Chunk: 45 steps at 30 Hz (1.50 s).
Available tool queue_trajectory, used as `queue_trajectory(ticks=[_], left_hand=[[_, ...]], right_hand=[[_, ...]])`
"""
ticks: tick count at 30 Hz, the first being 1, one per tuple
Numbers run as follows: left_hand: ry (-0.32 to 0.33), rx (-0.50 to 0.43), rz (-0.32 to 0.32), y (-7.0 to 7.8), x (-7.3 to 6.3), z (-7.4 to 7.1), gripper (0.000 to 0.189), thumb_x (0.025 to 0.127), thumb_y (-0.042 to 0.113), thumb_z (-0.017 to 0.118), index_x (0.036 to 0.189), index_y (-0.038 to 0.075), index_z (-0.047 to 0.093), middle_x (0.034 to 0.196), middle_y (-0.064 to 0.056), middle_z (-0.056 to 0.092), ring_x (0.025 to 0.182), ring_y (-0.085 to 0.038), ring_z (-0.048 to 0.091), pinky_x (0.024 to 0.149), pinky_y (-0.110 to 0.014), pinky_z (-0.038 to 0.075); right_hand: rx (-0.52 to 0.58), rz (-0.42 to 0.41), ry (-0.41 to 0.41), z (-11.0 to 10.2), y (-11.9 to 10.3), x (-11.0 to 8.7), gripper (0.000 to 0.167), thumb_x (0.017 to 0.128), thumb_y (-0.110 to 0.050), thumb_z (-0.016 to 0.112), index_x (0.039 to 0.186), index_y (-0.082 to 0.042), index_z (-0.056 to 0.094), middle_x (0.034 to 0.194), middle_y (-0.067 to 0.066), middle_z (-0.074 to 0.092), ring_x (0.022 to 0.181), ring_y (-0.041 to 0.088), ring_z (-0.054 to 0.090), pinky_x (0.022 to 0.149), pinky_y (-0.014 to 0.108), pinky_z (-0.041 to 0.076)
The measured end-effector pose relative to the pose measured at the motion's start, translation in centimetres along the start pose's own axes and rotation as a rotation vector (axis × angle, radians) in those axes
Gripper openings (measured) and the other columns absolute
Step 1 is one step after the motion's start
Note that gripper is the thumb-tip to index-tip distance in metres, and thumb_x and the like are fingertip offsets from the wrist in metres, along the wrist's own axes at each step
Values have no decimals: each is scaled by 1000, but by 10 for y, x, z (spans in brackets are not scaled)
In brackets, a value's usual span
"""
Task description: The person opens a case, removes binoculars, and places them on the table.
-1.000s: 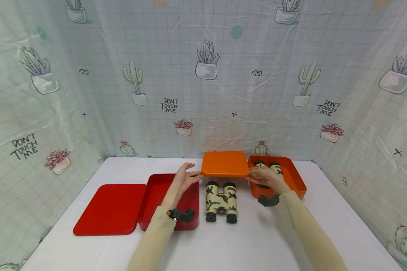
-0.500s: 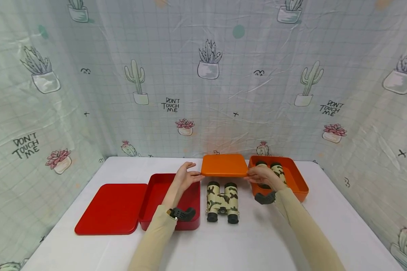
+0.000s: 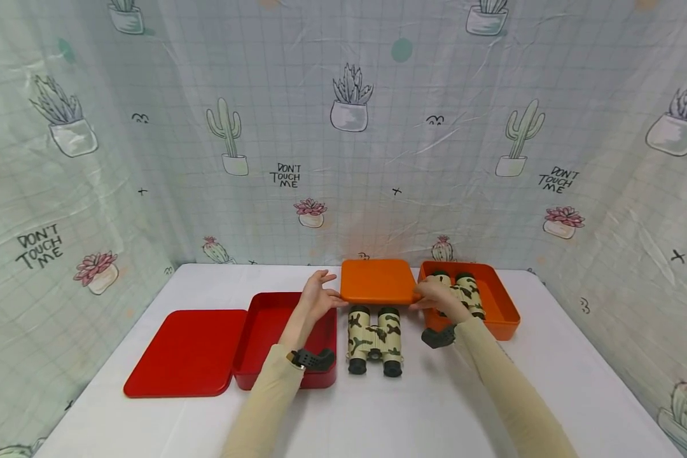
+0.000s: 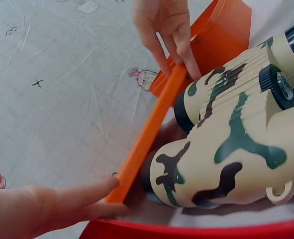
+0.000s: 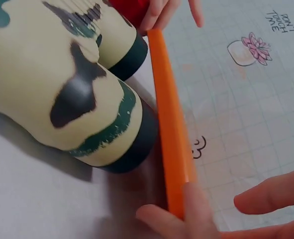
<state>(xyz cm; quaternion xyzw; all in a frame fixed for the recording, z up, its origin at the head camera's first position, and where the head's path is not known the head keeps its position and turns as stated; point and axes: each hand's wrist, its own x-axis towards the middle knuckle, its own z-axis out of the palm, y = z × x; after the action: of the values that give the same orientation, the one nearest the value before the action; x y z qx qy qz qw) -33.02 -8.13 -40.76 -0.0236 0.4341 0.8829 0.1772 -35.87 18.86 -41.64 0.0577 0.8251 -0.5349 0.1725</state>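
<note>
An orange lid [image 3: 376, 280] lies flat near the back of the white table, low over its surface. My left hand [image 3: 316, 302] holds the lid's left end with its fingertips, the thumb apart. At the right end, my right hand [image 3: 442, 299] grips the edge with fingers above and below, as the right wrist view shows. Just in front of the lid lie camouflage binoculars [image 3: 374, 343]. Beside my right hand stands an orange box [image 3: 505, 312] with a second pair of camouflage binoculars [image 3: 468, 296] inside, partly hidden by that hand.
A red box [image 3: 317, 380] with no lid on it stands under my left forearm. To its left a red lid [image 3: 186, 353] lies flat on the table [image 3: 378, 420]. A patterned curtain [image 3: 252, 222] hangs along the back and sides.
The orange lid has come down slightly toward the table and the near side, with both hands still at its ends. The right hand has shifted a little left.
</note>
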Motion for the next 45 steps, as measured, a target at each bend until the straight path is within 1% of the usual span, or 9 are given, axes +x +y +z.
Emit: queue_trajectory(ticks=[2,8,10,16,21,26,31,36,45], left_hand=[[4,16,-2,-1,0,2,60,95,31,26,140,-3,5,137,-43,-6,128,-56,0,105,-63,10],[21,22,-23,-3,4,9,61,95,36,25,141,2,6,141,-36,-12,131,-52,-5,103,-67,4],[22,24,-38,-4,5,9,61,94,37,25,141,3,5,141,-35,-13,131,-51,-7,103,-67,2],[6,53,-94,-6,7,8,63,93,39,23,142,5,2,141,-34,-16,130,-52,-11,101,-69,-5],[17,55,-115,-2,7,4,64,93,41,22,143,5,4,141,-34,-15,130,-52,-11,102,-67,-5],[16,30,-109,0,5,1,63,93,40,21,143,5,3,140,-33,-23,130,-50,-16,104,-65,-4],[-1,46,-108,-1,5,0,63,93,40,21,143,4,4,139,-33,-26,129,-50,-21,104,-65,-3],[-6,51,-108,-2,2,0,62,94,39,22,143,4,8,139,-33,-26,129,-48,-22,104,-64,-4],[-70,59,-84,3,-15,6,60,95,37,21,143,3,9,139,-33,-25,130,-48,-20,107,-61,-3]], right_hand=[[61,17,-31,2,-5,-10,27,90,-5,41,108,9,27,98,16,28,73,24,61,70,28,52],[68,24,-48,6,-8,-18,27,92,-10,37,112,8,32,111,17,30,75,25,63,82,35,52],[69,23,-42,7,-6,-17,40,92,-11,37,125,10,28,119,18,29,77,27,63,82,36,52],[173,30,-58,12,-3,-16,25,92,-8,37,111,8,33,114,18,27,95,29,45,77,32,53],[373,67,-101,17,-3,-17,53,94,-10,36,139,5,13,145,22,5,124,36,20,94,44,44],[626,78,-150,17,2,-17,56,93,-12,34,138,-5,1,140,14,-2,128,34,7,102,54,30],[750,79,-132,16,6,-19,61,93,-12,36,141,-8,-2,144,13,-8,132,36,1,103,56,27],[810,58,-138,18,4,-26,69,93,-12,31,141,-11,-19,144,10,-31,134,37,-20,103,61,19],[730,60,-137,17,5,-42,60,95,-18,31,143,-7,-3,142,23,-29,133,44,-15,105,57,18]])
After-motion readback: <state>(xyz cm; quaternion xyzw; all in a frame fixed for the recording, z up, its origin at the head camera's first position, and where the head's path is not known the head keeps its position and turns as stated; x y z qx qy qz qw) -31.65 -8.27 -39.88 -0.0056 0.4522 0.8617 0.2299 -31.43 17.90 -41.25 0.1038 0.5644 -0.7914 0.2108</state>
